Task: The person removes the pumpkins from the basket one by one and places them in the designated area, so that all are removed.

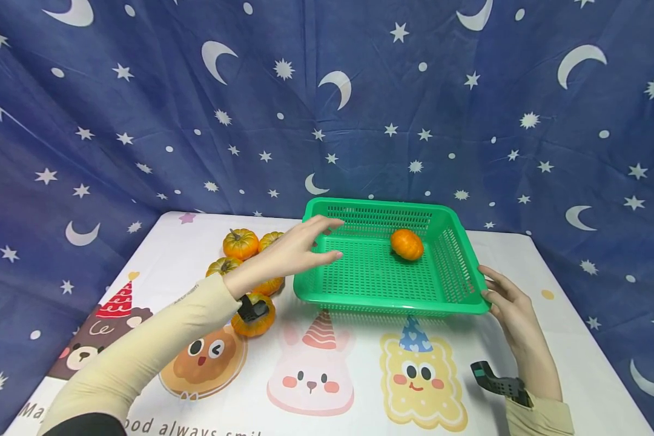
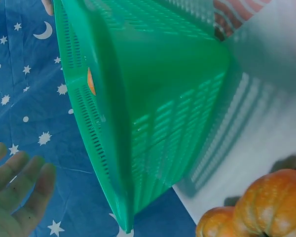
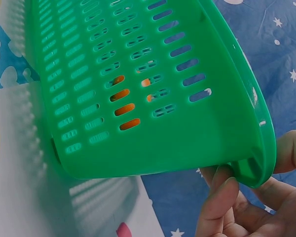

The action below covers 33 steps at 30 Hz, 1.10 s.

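A green plastic basket [image 1: 378,306] with slotted walls stands on the table, a small orange pumpkin [image 1: 407,244] lying inside toward its back right. Over the basket's left side reaches my left hand [image 1: 312,245], fingers and thumb spread apart and holding nothing. In the left wrist view this hand [image 2: 19,197] is clear of the basket's rim [image 2: 113,128]. My right hand [image 1: 515,309] grips the rim at the basket's right front. The right wrist view has the thumb and fingers of that hand [image 3: 251,207] on either side of the rim [image 3: 264,133].
Several orange and green-streaked pumpkins, among them a front one [image 1: 254,316] and a back one [image 1: 241,243], sit left of the basket, partly behind my left forearm. A white tablecloth [image 1: 370,375] with cartoon prints covers the table. Behind hangs a blue curtain [image 1: 360,109] with moons and stars.
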Available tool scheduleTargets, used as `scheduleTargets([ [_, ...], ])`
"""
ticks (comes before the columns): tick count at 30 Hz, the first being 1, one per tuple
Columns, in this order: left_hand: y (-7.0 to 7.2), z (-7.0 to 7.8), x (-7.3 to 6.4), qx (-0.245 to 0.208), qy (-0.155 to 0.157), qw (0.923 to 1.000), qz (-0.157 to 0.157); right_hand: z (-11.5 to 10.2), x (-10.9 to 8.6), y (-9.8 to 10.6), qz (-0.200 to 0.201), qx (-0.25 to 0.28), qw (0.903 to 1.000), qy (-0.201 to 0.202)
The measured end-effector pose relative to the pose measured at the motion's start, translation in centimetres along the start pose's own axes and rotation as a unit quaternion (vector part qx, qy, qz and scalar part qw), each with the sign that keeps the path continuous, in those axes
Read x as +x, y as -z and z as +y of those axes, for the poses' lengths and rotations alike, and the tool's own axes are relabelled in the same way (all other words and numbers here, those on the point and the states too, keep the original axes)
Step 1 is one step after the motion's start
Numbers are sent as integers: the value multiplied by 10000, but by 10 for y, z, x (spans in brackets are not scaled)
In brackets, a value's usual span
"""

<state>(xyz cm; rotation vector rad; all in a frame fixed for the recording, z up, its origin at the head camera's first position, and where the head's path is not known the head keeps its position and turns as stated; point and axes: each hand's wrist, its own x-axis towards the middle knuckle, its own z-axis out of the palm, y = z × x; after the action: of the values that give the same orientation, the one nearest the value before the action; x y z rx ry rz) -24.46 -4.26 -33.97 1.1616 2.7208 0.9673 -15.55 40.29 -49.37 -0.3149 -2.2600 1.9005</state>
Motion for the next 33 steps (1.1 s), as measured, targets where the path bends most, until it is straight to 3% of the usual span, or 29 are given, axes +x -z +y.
scheduleTargets([
  [3,0,1,9,-96,62,9999,-100,0,1,2,-123,73,9999,23],
  [7,-2,2,21,-164,139,9995,-227,-21,-10,-4,-264,225,9994,-23],
  [10,-4,3,30,-164,142,9993,-296,-41,-21,-12,-307,-16,9995,-68],
  [12,-6,3,36,-143,133,9993,-334,-49,-27,-16,-207,184,9996,1],
  [13,-7,3,39,-138,140,9992,-349,-57,-31,-19,-187,-15,9998,-79],
  [16,-11,2,47,-111,184,9991,-376,-62,-33,-22,-155,-52,9998,-82],
  [19,-14,2,55,-136,227,9988,-408,-54,-29,-18,-210,-142,9996,-115],
  [25,-20,5,69,-112,229,9985,-475,-2,-2,-1,-87,-31,10000,14],
  [27,-22,6,73,-122,215,9986,-467,2,0,0,-28,-26,10000,9],
  [33,-30,8,86,-250,201,9983,-491,-51,-27,-16,-236,-168,9995,-102],
])
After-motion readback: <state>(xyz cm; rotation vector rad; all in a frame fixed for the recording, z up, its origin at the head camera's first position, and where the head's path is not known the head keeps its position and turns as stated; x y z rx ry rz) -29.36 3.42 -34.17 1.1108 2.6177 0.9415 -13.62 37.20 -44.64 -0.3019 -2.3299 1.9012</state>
